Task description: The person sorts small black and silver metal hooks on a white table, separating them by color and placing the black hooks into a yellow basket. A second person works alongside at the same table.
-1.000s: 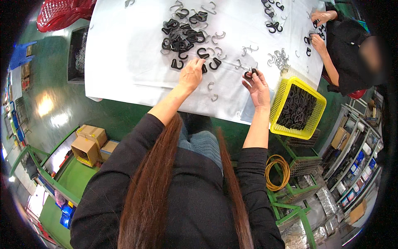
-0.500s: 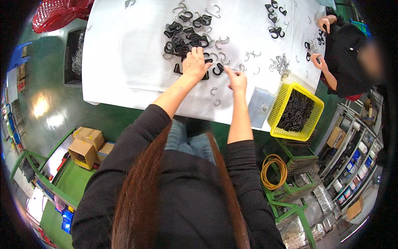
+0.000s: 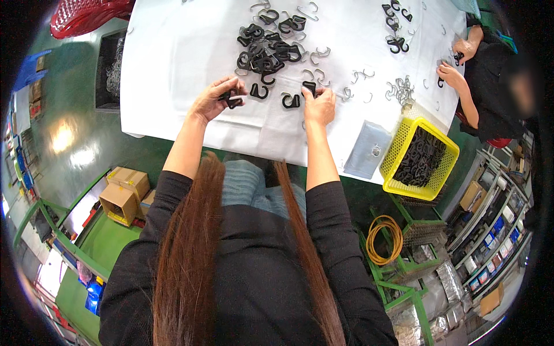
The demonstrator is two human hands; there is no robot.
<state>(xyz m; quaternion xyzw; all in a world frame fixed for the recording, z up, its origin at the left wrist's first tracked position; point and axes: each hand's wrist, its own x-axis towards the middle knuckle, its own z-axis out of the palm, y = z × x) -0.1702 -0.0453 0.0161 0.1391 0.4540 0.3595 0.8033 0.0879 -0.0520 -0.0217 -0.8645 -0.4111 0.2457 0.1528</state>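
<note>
My left hand (image 3: 209, 102) is raised near the table's front edge, its fingers closed around a black plastic hook (image 3: 234, 102). To the right, my right hand (image 3: 320, 108) pinches another black hook (image 3: 309, 86) between thumb and fingers. Two loose black hooks lie between my hands, one nearer the pile (image 3: 259, 91) and one by my right hand (image 3: 291, 101). Beyond them is a heap of black hooks (image 3: 266, 56). Bent metal wire clips (image 3: 319, 56) are scattered along the heap's right side.
A yellow basket (image 3: 392, 188) full of black parts stands at the table's right corner, beside a grey-blue flat sheet (image 3: 367, 150). More wire clips (image 3: 400, 89) lie behind it. Across the white table (image 3: 173, 69), a co-worker's hands (image 3: 456, 75) handle black pieces.
My left hand has drawn back left from the heap with a black hook. My right hand has moved slightly left and now grips a black hook. The view has shifted a little.
</note>
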